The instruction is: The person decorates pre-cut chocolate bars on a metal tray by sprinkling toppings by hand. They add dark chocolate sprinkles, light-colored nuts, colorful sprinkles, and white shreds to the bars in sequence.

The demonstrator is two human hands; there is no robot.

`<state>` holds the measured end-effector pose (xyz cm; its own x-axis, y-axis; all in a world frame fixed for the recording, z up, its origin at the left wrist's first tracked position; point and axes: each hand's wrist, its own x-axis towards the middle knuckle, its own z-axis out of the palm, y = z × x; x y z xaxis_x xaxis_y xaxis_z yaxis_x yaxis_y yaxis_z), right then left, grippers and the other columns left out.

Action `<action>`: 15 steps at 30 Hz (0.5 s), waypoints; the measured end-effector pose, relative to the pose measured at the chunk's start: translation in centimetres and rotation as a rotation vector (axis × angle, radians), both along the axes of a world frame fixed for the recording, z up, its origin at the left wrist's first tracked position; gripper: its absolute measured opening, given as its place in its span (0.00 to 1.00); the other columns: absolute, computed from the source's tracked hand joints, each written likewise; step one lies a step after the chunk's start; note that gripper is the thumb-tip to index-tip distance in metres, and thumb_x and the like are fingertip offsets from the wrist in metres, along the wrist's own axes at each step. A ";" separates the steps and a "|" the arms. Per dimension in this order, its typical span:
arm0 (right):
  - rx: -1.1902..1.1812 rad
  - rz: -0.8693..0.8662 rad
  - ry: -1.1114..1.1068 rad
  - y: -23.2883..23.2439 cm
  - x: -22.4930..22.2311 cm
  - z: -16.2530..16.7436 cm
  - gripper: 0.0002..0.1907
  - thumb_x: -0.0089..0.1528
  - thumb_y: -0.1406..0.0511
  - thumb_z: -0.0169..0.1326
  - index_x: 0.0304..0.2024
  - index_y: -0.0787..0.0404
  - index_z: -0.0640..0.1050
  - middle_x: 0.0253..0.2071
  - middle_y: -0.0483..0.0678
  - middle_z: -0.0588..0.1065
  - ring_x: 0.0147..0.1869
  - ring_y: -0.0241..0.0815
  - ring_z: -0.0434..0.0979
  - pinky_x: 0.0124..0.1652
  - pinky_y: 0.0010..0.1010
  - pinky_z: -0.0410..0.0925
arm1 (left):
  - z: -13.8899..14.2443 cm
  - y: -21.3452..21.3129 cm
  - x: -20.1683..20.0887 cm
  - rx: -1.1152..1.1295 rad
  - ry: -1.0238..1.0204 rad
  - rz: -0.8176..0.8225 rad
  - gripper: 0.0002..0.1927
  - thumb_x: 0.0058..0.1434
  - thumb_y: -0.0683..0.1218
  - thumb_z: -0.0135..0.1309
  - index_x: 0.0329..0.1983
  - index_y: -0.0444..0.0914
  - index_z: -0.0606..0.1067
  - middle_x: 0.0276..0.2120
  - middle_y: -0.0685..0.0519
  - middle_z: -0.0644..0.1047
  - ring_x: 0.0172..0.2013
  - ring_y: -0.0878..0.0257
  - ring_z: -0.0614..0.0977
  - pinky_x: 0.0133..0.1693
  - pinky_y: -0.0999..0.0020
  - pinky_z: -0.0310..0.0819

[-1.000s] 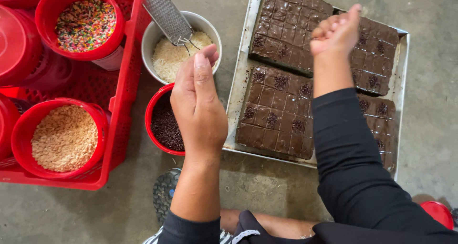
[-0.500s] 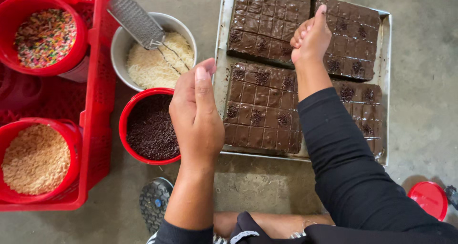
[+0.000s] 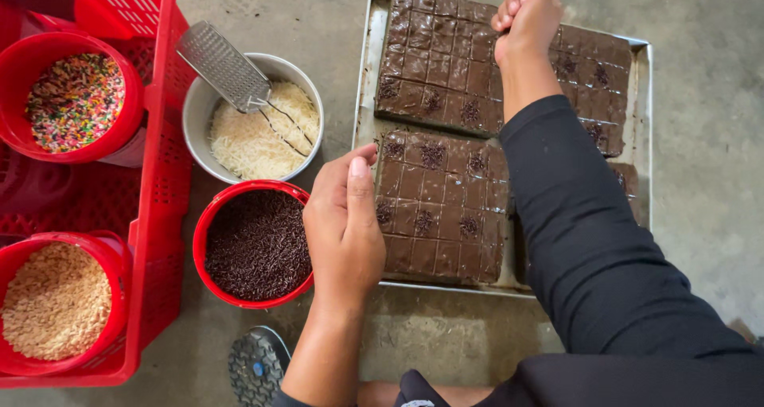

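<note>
The brownies [image 3: 446, 208], cut into squares and dark with chocolate glaze, lie in slabs on a metal tray [image 3: 364, 128] set on the concrete floor [image 3: 700, 25], right under both hands. The right hand [image 3: 529, 13] hangs over the far slab with its fingers [image 3: 509, 13] pinched narrow; what they hold is hidden, though it is likely a pinch of topping, since several squares below already carry small dark heaps. The left hand [image 3: 344, 220] hovers at the near-left corner of the tray, fingers loosely curled and close together, thumb up, holding nothing that can be seen. Just left of those fingers sits a red bowl of chocolate sprinkles [image 3: 256, 245]; beyond it, a grey bowl of grated cheese [image 3: 259, 128] with a metal grater [image 3: 223, 65] leaning in it. Further left, a red crate [image 3: 163, 176] holds tubs of rainbow sprinkles [image 3: 74, 101] and pale crumbs [image 3: 54, 299]. The step in hand looks like dotting each square with sprinkles, part way through, with many squares still bare. A next move would call for a small, even pinch, released low over the middle of a bare square so little scatters onto the tray.
</note>
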<state>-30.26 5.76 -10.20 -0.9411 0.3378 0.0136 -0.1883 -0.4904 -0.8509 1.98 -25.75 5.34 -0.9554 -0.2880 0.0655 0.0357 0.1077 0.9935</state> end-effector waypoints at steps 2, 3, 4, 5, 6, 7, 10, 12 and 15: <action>0.049 -0.007 -0.057 -0.2 -0.6 -0.5 0.26 0.68 0.51 0.53 0.23 0.56 0.62 0.17 0.44 0.60 0.17 0.38 0.56 0.20 0.34 0.49 | -0.1 0.0 -0.2 -0.024 0.009 0.002 0.19 0.75 0.49 0.42 0.52 0.31 0.78 0.46 0.44 0.82 0.49 0.58 0.83 0.53 0.66 0.74; 0.074 -0.011 -0.085 -0.2 -0.8 -0.6 0.26 0.67 0.50 0.52 0.21 0.56 0.62 0.16 0.43 0.59 0.16 0.37 0.55 0.19 0.33 0.48 | -0.1 0.0 -0.2 -0.034 0.014 0.003 0.19 0.75 0.49 0.42 0.52 0.31 0.78 0.46 0.44 0.82 0.49 0.58 0.83 0.53 0.66 0.74; 0.058 -0.048 -0.123 -0.2 -1.2 -0.6 0.26 0.67 0.50 0.52 0.21 0.56 0.62 0.15 0.42 0.58 0.15 0.36 0.54 0.18 0.32 0.47 | -0.1 0.0 -0.2 -0.029 0.018 0.006 0.19 0.75 0.49 0.42 0.52 0.31 0.78 0.46 0.44 0.82 0.49 0.58 0.83 0.53 0.66 0.74; 0.042 -0.086 -0.161 -0.1 -1.6 -0.5 0.26 0.67 0.51 0.52 0.20 0.55 0.62 0.14 0.42 0.58 0.15 0.36 0.53 0.17 0.32 0.46 | -0.1 -0.1 -0.2 -0.025 0.021 0.009 0.19 0.75 0.49 0.42 0.52 0.31 0.78 0.46 0.44 0.82 0.49 0.57 0.83 0.54 0.65 0.74; 0.025 -0.122 -0.199 -0.1 -2.0 -0.4 0.26 0.66 0.51 0.51 0.19 0.55 0.62 0.14 0.41 0.57 0.14 0.35 0.51 0.17 0.32 0.45 | -0.1 -0.1 -0.2 -0.021 0.025 0.012 0.19 0.75 0.49 0.42 0.52 0.31 0.78 0.46 0.44 0.82 0.49 0.57 0.83 0.54 0.65 0.74; -0.016 -0.082 -0.162 -0.2 -2.4 -0.3 0.24 0.67 0.52 0.50 0.20 0.55 0.63 0.14 0.42 0.57 0.14 0.35 0.51 0.18 0.32 0.45 | 0.0 -0.2 -0.2 -0.028 0.025 0.019 0.19 0.75 0.49 0.42 0.52 0.31 0.78 0.46 0.44 0.82 0.49 0.58 0.83 0.54 0.65 0.74; -0.092 0.013 -0.102 -0.8 -4.0 0.1 0.21 0.68 0.57 0.49 0.22 0.55 0.63 0.16 0.42 0.57 0.16 0.36 0.51 0.20 0.33 0.45 | 0.1 -0.2 -0.3 -0.031 0.023 0.033 0.19 0.75 0.49 0.42 0.52 0.31 0.78 0.47 0.45 0.82 0.49 0.58 0.83 0.54 0.65 0.74; -0.087 0.045 -0.120 -2.0 -4.5 0.0 0.20 0.69 0.59 0.49 0.22 0.55 0.63 0.16 0.42 0.56 0.17 0.36 0.51 0.20 0.33 0.45 | 0.2 -0.3 -0.3 -0.017 0.022 0.039 0.19 0.75 0.49 0.43 0.52 0.31 0.78 0.46 0.44 0.82 0.49 0.57 0.83 0.53 0.65 0.74; 0.022 0.151 -0.050 -4.1 -4.3 -0.5 0.22 0.70 0.60 0.50 0.22 0.55 0.61 0.16 0.42 0.56 0.17 0.36 0.51 0.21 0.33 0.46 | 0.3 -0.5 -0.3 -0.066 0.036 0.037 0.19 0.75 0.49 0.42 0.52 0.31 0.78 0.46 0.44 0.81 0.48 0.57 0.83 0.53 0.65 0.74</action>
<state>-34.55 1.62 -10.75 -0.9809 0.1924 -0.0289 -0.0707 -0.4911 -0.8683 1.64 -26.23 5.65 -0.9409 -0.3168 0.1195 0.0660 0.1746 0.9824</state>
